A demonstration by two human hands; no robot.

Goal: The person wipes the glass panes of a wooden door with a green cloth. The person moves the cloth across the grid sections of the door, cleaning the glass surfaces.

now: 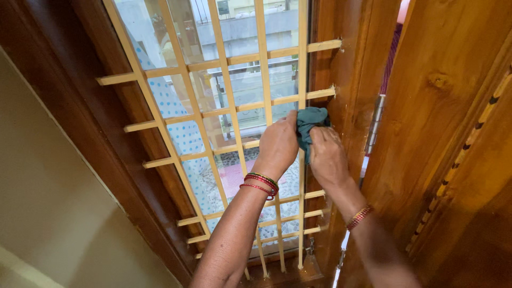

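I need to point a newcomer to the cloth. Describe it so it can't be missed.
Find the window with the pale wooden grille set in a dark wooden frame. At the grille's right edge, about halfway up, the left hand and right hand meet on a crumpled teal cloth. It is the only soft, blue-green thing among wood and glass.
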